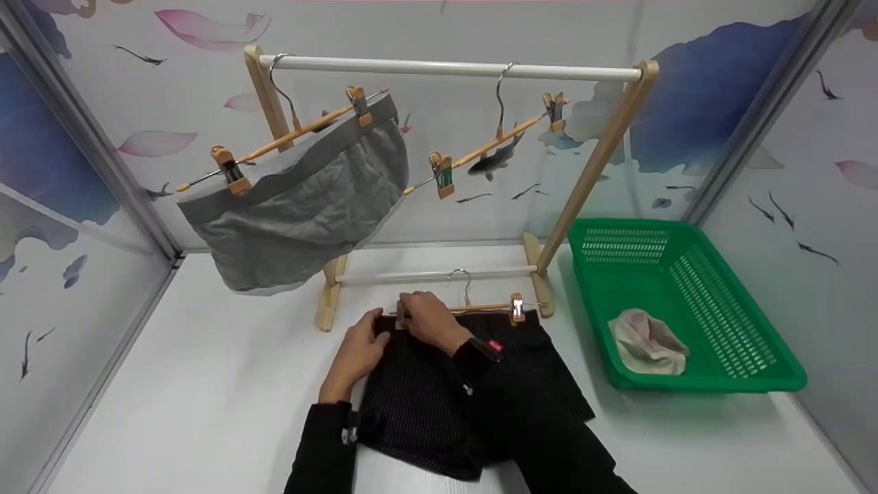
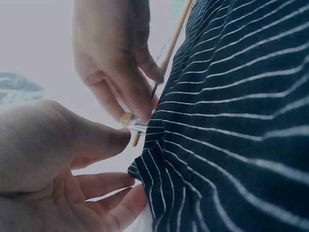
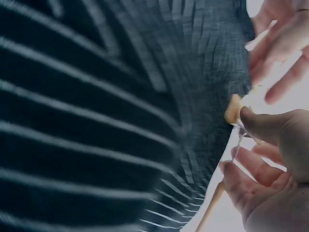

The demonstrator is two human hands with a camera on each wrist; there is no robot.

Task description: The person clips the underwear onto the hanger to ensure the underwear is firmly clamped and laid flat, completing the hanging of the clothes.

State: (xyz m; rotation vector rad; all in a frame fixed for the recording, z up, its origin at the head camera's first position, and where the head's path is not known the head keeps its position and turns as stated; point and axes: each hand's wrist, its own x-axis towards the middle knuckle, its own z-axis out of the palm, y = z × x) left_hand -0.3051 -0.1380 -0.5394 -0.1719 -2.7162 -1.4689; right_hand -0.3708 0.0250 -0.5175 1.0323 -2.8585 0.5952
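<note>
Black shorts (image 1: 411, 384) with thin white stripes lie on the white table, waistband toward the rack. Along that waistband is a wooden clip hanger (image 1: 483, 308) with a metal hook; its right clip (image 1: 517, 309) sits on the band. My right hand (image 1: 432, 321) pinches the left clip (image 3: 233, 110) between thumb and fingers, at the waistband's edge. At the left corner of the waistband, my left hand (image 1: 355, 357) touches the cloth with fairly straight fingers. In the left wrist view its thumb (image 2: 104, 137) is close to the clip, apart from its fingertips.
Behind the shorts stands a wooden rack with a white rail (image 1: 446, 67). Grey underpants (image 1: 309, 206) hang from it on one clip hanger, beside a bare hanger (image 1: 497, 143). To the right, a green basket (image 1: 748, 295) holds a crumpled pale cloth (image 1: 648, 342).
</note>
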